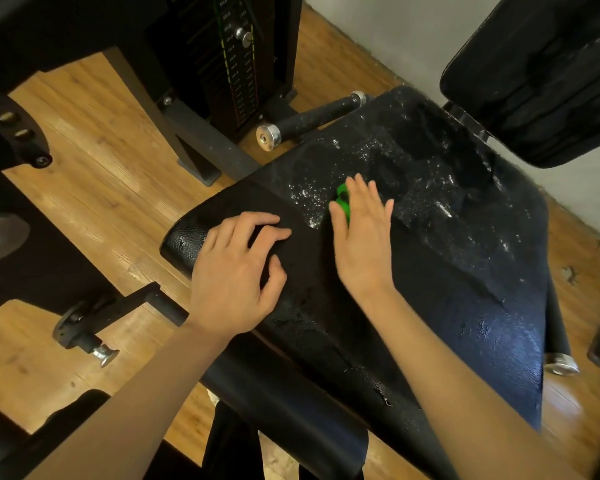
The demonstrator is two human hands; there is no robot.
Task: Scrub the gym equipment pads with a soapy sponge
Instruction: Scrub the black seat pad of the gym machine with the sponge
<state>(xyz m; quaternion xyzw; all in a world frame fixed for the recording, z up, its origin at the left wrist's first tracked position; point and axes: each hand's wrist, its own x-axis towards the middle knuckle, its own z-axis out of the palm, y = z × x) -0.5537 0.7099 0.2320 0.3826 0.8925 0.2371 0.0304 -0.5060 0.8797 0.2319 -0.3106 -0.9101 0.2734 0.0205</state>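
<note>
Left hand (234, 271) rests on near-left corner of seat pad (430, 289), fingers loosely spread, holding nothing. Right hand (362, 237) flat at pad middle, fingers straight, pressing one green sponge (342, 199) underneath; sponge peeks out at thumb side. Foam beyond sponge. Second pad, backrest (541, 74), beyond seat pad.
</note>
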